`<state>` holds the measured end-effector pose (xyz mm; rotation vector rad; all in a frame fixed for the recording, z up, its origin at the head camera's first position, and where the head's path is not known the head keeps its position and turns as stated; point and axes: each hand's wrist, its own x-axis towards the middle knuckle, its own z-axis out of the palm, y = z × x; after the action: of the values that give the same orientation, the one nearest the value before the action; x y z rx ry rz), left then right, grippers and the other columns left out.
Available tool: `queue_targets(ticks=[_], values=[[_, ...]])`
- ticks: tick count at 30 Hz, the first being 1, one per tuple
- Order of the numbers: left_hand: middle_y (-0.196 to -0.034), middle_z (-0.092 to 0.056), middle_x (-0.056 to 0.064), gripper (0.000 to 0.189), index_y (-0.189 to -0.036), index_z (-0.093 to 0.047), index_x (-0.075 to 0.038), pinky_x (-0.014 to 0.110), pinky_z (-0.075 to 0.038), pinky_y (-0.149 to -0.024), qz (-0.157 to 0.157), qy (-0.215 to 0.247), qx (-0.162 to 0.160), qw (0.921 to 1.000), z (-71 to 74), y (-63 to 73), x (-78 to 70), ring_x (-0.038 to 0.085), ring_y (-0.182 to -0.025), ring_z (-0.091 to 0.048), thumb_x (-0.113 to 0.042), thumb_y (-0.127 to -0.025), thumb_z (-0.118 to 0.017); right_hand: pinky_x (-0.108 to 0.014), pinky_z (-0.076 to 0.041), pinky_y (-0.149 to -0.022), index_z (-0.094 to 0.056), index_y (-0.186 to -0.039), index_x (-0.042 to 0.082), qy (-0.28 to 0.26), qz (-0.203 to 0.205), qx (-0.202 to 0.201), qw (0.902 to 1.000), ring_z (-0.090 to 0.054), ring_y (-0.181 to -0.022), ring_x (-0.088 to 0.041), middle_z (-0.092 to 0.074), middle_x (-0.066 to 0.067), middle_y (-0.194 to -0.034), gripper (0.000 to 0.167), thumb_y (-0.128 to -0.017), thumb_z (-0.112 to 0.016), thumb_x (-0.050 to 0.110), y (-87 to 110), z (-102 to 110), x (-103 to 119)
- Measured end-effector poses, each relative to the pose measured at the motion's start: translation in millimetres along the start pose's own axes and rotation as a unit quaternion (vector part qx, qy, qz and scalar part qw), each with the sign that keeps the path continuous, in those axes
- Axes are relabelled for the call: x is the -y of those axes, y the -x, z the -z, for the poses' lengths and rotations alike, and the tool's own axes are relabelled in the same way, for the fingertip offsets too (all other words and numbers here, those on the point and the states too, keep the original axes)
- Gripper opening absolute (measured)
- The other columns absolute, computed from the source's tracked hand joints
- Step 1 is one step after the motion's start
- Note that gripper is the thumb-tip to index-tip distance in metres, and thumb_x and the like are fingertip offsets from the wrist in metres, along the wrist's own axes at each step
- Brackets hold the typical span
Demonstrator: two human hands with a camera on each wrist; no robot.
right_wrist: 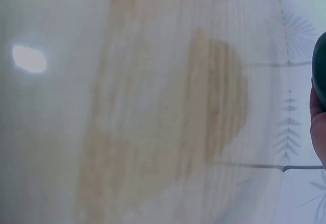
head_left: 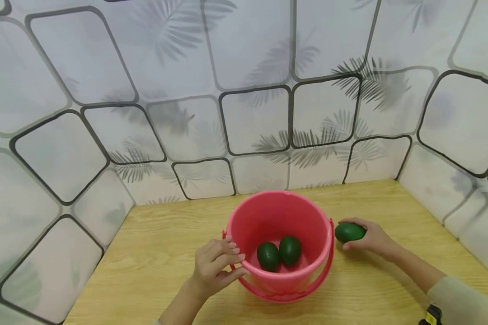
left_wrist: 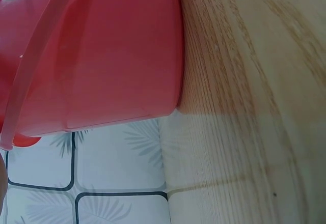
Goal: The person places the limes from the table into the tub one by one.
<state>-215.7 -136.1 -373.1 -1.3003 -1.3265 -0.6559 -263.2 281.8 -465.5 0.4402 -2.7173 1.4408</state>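
Observation:
A pink bucket [head_left: 276,203] stands on the wooden table, its handle [head_left: 284,297] lowered across the front. Two dark green avocados [head_left: 290,250] lie side by side on the bucket's floor. At the left of the rim, the fingertips and thumb of my left hand [head_left: 213,266] rest on the edge, fingers loosely extended. To the right of the bucket, my right hand [head_left: 370,239] grips another avocado [head_left: 349,232] between thumb and fingers, beside the bucket's outer wall. In the right wrist view only a strip of that avocado [right_wrist: 320,71] shows at the right edge.
The light wooden table [head_left: 158,253] reaches back to a patterned wall covering [head_left: 256,122], with side panels at left and right. The bucket's side [left_wrist: 117,56] fills much of the left wrist view. A glossy reflection [right_wrist: 29,58] shows in the right wrist view.

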Motion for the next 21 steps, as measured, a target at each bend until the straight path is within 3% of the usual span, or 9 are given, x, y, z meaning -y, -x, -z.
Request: queue_targets(ticks=[6, 17, 21], values=[[-0.068, -0.062, 0.008, 0.036, -0.069, -0.069, -0.002, 0.029, -0.058, -0.070, 0.004, 0.001, 0.003, 1.0000, 0.2, -0.5, -0.4, 0.017, -0.063, -0.060, -0.033, -0.088, -0.067, -0.025, -0.053, -0.067, -0.057, -0.120, -0.001, -0.022, 0.004, 0.014, 0.9996, -0.058, -0.084, -0.007, -0.062, -0.013, -0.107, 0.056, -0.072, -0.082, 0.011, -1.1, 1, 14], [-0.068, -0.063, 0.008, 0.036, -0.068, -0.069, -0.003, 0.029, -0.059, -0.067, 0.000, -0.002, 0.003, 1.0000, -0.2, 0.9, 1.4, 0.017, -0.063, -0.060, -0.033, -0.088, -0.067, -0.027, -0.055, -0.068, -0.055, -0.123, 0.001, -0.029, 0.022, 0.018, 0.9992, -0.061, -0.085, -0.007, -0.062, 0.013, -0.104, 0.055, -0.075, -0.080, 0.012, -6.2, 19, 33], [-0.068, -0.063, 0.008, 0.037, -0.068, -0.069, -0.003, 0.029, -0.059, -0.067, 0.002, -0.003, 0.003, 1.0000, -0.2, 1.2, 0.9, 0.017, -0.063, -0.061, -0.034, -0.088, -0.066, -0.029, -0.056, -0.067, -0.055, -0.124, 0.004, -0.027, 0.021, 0.026, 0.9991, -0.061, -0.085, -0.010, -0.061, 0.006, -0.106, 0.054, -0.076, -0.079, 0.012, -9.4, 28, 41]])
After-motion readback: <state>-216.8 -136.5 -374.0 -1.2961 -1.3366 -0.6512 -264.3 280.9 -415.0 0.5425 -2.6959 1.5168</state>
